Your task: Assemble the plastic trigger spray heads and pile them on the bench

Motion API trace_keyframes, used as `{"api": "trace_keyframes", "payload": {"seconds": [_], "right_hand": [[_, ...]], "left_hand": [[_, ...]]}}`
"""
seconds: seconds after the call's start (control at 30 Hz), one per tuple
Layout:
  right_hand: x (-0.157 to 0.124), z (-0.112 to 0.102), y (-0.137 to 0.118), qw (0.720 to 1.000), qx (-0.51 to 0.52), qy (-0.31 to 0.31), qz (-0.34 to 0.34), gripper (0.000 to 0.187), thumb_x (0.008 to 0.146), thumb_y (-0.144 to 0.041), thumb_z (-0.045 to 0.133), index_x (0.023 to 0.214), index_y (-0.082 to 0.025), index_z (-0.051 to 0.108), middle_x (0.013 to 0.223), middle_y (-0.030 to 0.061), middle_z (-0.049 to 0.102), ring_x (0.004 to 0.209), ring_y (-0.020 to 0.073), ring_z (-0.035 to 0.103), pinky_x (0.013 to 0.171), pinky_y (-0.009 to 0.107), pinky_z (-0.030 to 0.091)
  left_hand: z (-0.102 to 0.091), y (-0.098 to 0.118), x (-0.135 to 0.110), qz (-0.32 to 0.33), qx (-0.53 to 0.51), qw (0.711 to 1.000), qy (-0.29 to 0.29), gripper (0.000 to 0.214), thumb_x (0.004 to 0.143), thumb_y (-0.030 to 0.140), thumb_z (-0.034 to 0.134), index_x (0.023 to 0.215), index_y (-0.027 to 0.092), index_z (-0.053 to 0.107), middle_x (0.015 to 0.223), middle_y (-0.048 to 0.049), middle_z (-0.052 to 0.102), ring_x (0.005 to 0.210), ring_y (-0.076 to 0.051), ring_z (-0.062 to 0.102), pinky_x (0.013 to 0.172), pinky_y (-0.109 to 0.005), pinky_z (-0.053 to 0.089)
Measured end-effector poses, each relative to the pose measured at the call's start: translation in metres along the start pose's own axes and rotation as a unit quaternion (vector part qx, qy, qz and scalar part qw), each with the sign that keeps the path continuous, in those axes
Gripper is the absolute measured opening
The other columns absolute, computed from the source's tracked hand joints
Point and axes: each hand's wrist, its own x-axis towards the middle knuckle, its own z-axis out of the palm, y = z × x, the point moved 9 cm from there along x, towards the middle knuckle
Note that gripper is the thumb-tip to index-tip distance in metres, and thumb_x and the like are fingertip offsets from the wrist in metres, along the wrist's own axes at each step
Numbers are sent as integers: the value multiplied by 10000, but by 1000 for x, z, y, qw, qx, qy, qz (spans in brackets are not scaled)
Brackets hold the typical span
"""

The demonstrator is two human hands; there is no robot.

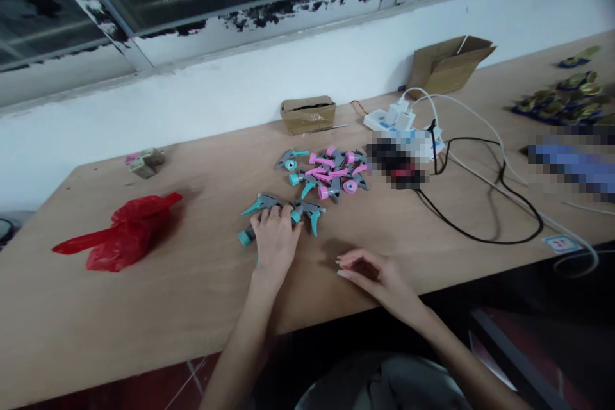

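My left hand (276, 238) reaches over a small group of grey-and-teal spray trigger heads. Its fingers are curled down on a trigger head (296, 214), whose teal collar shows beside the thumb; the palm hides part of this group. Another teal trigger head (261, 203) lies just beyond the fingers, and a teal collar (245, 236) pokes out on the left. My right hand (372, 272) hovers near the table's front edge, fingers bent, thumb apart, holding nothing. Farther back is a loose pile of pink and teal spray trigger heads (331, 174).
Left on the wooden table (202, 288) lies a red plastic bag (127, 237). An open small carton (307, 116) and a larger cardboard box (446, 67) stand by the wall. A power strip (379, 120) and a black cable (485, 242) lie right of the pile.
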Motion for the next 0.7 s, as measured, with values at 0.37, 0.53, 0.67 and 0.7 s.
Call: {"api": "trace_keyframes", "payload": {"seconds": [0.37, 0.53, 0.67, 0.7], "right_hand": [[-12, -31, -36, 978, -123, 82, -144, 808, 634, -367, 761, 1324, -259, 357, 1322, 100, 477, 1197, 250, 471, 970, 438, 432], [-25, -45, -68, 927, -220, 162, -258, 379, 803, -266, 605, 1173, -290, 533, 1196, 60, 593, 1119, 232, 548, 1039, 511, 283], [-32, -55, -59, 911, -269, 190, -249, 264, 807, -251, 615, 1066, -295, 596, 997, 12, 698, 985, 218, 626, 1061, 538, 153], [-32, -57, -55, 909, -282, 193, -238, 256, 802, -255, 625, 1053, -300, 602, 967, 0, 707, 972, 216, 631, 1062, 540, 128]], "left_hand": [[-78, 42, -57, -1, -222, 966, 133, 254, 782, 324, 633, 1021, 240, 613, 942, -39, 591, 902, -206, 587, 841, -360, 462], [-52, 83, -71, -19, -356, 931, 78, 240, 769, 322, 658, 987, 228, 624, 860, -26, 604, 805, -171, 589, 752, -305, 486], [-15, 88, -74, -57, -449, 891, -40, 278, 848, 330, 556, 1115, 265, 598, 981, -29, 630, 905, -174, 591, 794, -297, 484], [-7, 89, -73, -52, -468, 879, -77, 275, 866, 334, 527, 1126, 283, 597, 991, -20, 636, 902, -169, 595, 781, -286, 489]]}}
